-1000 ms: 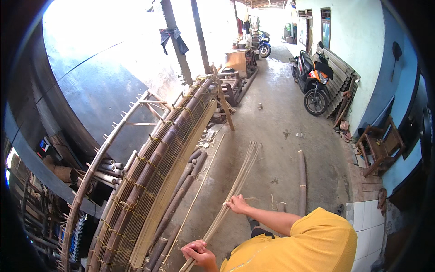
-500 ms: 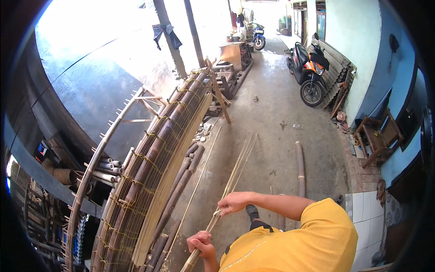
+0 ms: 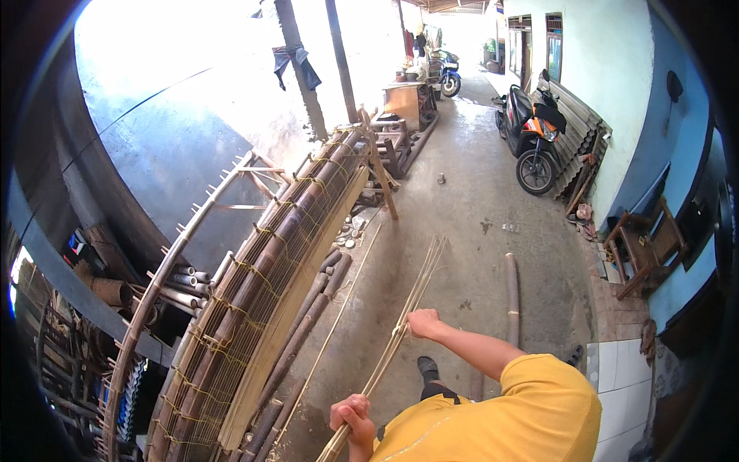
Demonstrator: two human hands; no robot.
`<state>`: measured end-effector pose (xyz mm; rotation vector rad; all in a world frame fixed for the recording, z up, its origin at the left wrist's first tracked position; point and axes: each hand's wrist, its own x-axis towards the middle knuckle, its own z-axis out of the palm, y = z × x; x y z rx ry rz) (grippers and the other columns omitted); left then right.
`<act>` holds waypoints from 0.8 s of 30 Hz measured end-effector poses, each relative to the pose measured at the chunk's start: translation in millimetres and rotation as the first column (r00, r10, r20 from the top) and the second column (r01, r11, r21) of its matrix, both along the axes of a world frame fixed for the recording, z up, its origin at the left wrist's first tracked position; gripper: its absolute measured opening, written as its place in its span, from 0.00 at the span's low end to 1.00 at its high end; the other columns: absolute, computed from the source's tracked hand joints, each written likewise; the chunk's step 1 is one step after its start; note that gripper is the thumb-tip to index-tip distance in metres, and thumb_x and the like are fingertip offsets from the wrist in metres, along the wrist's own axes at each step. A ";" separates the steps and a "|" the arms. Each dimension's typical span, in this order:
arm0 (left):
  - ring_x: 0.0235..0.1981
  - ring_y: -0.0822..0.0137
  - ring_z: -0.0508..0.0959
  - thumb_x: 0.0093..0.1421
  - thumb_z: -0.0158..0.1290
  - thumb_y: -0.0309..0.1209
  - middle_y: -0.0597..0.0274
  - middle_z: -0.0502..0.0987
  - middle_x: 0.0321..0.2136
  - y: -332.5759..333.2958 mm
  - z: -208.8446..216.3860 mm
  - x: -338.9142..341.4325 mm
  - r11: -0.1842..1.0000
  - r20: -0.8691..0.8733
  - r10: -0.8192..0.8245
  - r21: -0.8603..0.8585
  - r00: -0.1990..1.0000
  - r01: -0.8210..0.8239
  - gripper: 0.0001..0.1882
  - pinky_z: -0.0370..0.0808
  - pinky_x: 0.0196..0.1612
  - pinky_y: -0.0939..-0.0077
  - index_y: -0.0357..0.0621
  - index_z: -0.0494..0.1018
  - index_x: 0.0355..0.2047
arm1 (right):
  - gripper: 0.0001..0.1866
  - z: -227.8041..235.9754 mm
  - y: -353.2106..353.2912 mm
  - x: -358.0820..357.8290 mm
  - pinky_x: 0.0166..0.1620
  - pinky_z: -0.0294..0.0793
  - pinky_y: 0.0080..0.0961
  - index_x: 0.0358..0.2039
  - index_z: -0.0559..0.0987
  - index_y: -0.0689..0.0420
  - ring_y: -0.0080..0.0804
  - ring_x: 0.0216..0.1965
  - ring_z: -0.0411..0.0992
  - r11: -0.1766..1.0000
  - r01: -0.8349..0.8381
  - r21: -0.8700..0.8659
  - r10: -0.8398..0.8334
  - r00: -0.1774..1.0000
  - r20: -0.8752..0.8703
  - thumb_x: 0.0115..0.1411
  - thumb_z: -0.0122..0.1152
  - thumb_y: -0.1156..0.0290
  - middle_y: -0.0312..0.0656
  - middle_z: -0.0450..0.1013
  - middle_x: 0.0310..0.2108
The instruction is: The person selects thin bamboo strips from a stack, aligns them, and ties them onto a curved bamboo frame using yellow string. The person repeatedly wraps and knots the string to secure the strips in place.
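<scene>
A long bundle of thin bamboo strips (image 3: 385,356) slants up from the lower edge, its loose far ends fanned out over the floor. My left hand (image 3: 352,418) is closed round the near part of this bundle. Further up, my right hand (image 3: 422,323) is a closed fist at the bundle's right side. A pale tie strip (image 3: 399,330) loops across the bundle there and seems to run into that fist; the fingertips are hidden.
On the left stands a long slatted bamboo frame (image 3: 254,292) laced with yellow cord. Bamboo poles (image 3: 319,296) lie beside it, and another pole (image 3: 512,296) lies at right. An orange-and-black motorbike (image 3: 533,135) and a wooden chair (image 3: 647,242) stand by the wall.
My right hand has moved up and right along the bundle, its fingers now in a fist. The left hand keeps its hold, slightly further right. The view has shifted a little.
</scene>
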<state>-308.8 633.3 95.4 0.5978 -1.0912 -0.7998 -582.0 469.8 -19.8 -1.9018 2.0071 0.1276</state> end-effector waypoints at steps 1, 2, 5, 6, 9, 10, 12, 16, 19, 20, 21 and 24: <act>0.13 0.73 0.61 0.74 0.42 0.45 0.69 0.59 0.14 -3.2 2.0 2.9 1.000 0.018 0.006 -0.001 1.000 -0.006 0.21 0.66 0.20 0.75 0.42 0.63 0.30 | 0.14 0.4 -6.1 1.1 0.44 0.79 0.49 0.36 0.84 0.58 0.54 0.44 0.79 1.000 0.005 -0.024 -0.005 1.000 -0.002 0.59 0.55 0.64 0.52 0.81 0.38; 0.13 0.73 0.61 0.74 0.42 0.45 0.69 0.59 0.14 -3.8 3.3 4.9 1.000 0.036 0.010 -0.003 0.999 -0.010 0.21 0.65 0.19 0.75 0.42 0.62 0.30 | 0.14 0.3 -8.2 2.6 0.44 0.79 0.50 0.33 0.84 0.58 0.55 0.43 0.79 0.999 0.012 -0.049 -0.012 1.000 -0.005 0.59 0.55 0.64 0.53 0.81 0.37; 0.15 0.73 0.62 0.74 0.43 0.46 0.69 0.59 0.14 2.0 -6.5 10.0 0.998 0.041 0.048 0.035 0.998 -0.049 0.21 0.65 0.20 0.75 0.42 0.62 0.28 | 0.16 26.6 6.5 35.8 0.42 0.78 0.47 0.33 0.84 0.61 0.51 0.40 0.80 0.992 -0.099 -0.084 0.117 0.959 0.258 0.57 0.55 0.63 0.55 0.80 0.34; 0.15 0.73 0.63 0.74 0.43 0.46 0.69 0.59 0.14 1.9 -14.1 9.7 0.996 0.040 0.054 0.068 0.998 -0.056 0.22 0.65 0.21 0.76 0.42 0.62 0.28 | 0.17 33.1 5.6 50.3 0.41 0.77 0.46 0.33 0.83 0.61 0.52 0.38 0.79 0.981 -0.146 -0.127 0.186 0.891 0.414 0.57 0.55 0.60 0.56 0.80 0.34; 0.16 0.73 0.64 0.74 0.44 0.45 0.69 0.60 0.15 0.6 -26.5 9.4 0.992 0.094 0.076 0.090 0.993 -0.085 0.22 0.64 0.21 0.78 0.43 0.62 0.27 | 0.19 96.7 19.3 106.3 0.37 0.75 0.42 0.30 0.82 0.61 0.44 0.30 0.77 0.953 -0.185 -0.239 0.302 0.627 0.719 0.59 0.56 0.55 0.53 0.77 0.26; 0.16 0.73 0.63 0.74 0.44 0.45 0.69 0.60 0.15 -1.2 -36.2 17.9 0.988 0.134 0.106 0.095 0.985 -0.120 0.22 0.64 0.21 0.78 0.43 0.61 0.27 | 0.18 137.2 30.9 124.4 0.32 0.71 0.35 0.29 0.81 0.60 0.33 0.26 0.72 0.944 -0.229 -0.238 0.323 0.491 0.809 0.63 0.56 0.57 0.44 0.75 0.22; 0.16 0.74 0.61 0.74 0.43 0.44 0.69 0.59 0.15 -1.5 -59.0 37.2 0.953 0.156 0.189 0.208 0.970 -0.219 0.21 0.65 0.22 0.77 0.43 0.61 0.27 | 0.16 193.6 40.3 123.8 0.26 0.66 0.24 0.27 0.80 0.57 0.20 0.21 0.66 0.916 -0.208 -0.342 0.380 0.181 0.907 0.68 0.56 0.60 0.32 0.70 0.18; 0.15 0.75 0.57 0.74 0.43 0.43 0.71 0.55 0.14 2.0 -67.1 65.1 0.890 -0.102 0.341 0.355 0.935 -0.286 0.20 0.67 0.27 0.74 0.46 0.62 0.26 | 0.17 247.8 26.7 55.0 0.22 0.61 0.17 0.26 0.74 0.53 0.16 0.19 0.61 0.976 0.073 -0.203 0.214 -0.211 0.954 0.70 0.55 0.58 0.29 0.66 0.19; 0.17 0.77 0.57 0.74 0.44 0.42 0.72 0.57 0.17 4.0 -61.3 62.7 0.890 -0.225 0.338 0.391 0.914 -0.233 0.18 0.69 0.31 0.74 0.47 0.63 0.27 | 0.18 202.7 24.9 -3.4 0.21 0.59 0.17 0.25 0.73 0.52 0.15 0.17 0.58 0.974 0.225 -0.004 0.010 -0.024 1.000 0.71 0.50 0.57 0.29 0.67 0.19; 0.17 0.78 0.57 0.74 0.44 0.42 0.73 0.58 0.17 3.6 -60.8 58.3 0.884 -0.246 0.343 0.412 0.907 -0.222 0.18 0.70 0.32 0.74 0.48 0.63 0.27 | 0.17 161.1 27.5 -26.3 0.24 0.64 0.22 0.28 0.75 0.54 0.20 0.20 0.64 0.967 0.243 0.077 -0.115 0.143 0.983 0.71 0.51 0.57 0.32 0.71 0.22; 0.18 0.78 0.58 0.74 0.44 0.41 0.73 0.58 0.18 1.5 -64.8 57.1 0.897 -0.249 0.308 0.398 0.918 -0.193 0.17 0.71 0.33 0.73 0.48 0.63 0.27 | 0.16 114.5 37.1 -45.8 0.27 0.69 0.27 0.31 0.77 0.55 0.25 0.23 0.71 0.951 0.265 0.161 -0.241 0.302 0.922 0.70 0.51 0.57 0.36 0.75 0.25; 0.19 0.77 0.59 0.73 0.43 0.38 0.73 0.58 0.19 5.3 -64.2 55.9 0.892 -0.235 0.298 0.413 0.925 -0.182 0.16 0.76 0.39 0.69 0.47 0.63 0.27 | 0.24 17.9 90.3 -42.9 0.41 0.75 0.38 0.48 0.76 0.60 0.43 0.38 0.77 0.976 0.145 0.160 -0.205 0.859 0.470 0.67 0.54 0.49 0.50 0.77 0.38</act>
